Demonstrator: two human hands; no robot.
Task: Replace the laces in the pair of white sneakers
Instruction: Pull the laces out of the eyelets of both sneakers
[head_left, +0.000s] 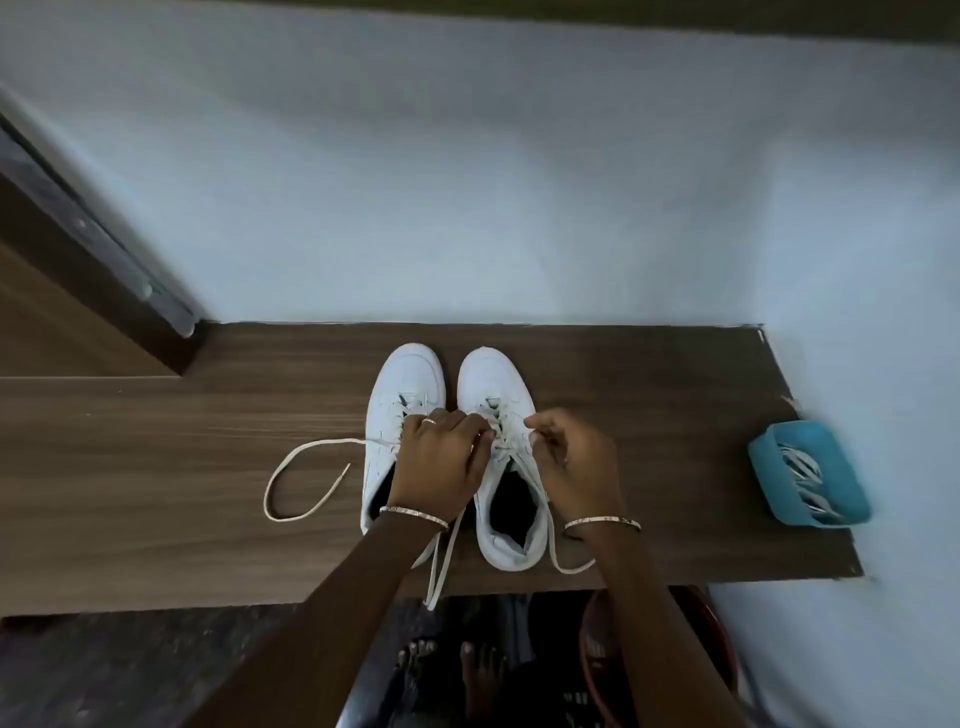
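Head view: both hands, left hand (441, 457) and right hand (571, 457), pinch the lace (524, 467) of the right sneaker (498, 395) near the worktop (156, 467) front edge, apparently unthreading eyelets; next, draw it free.

Both hands pinch lace over the right white leather sneaker (501, 447): left hand (441, 457), right hand (574, 457). Far right of them sits a blue plastic basket (769, 467).

Sneakers (452, 441) mid-table (156, 467), basket (808, 480) right.
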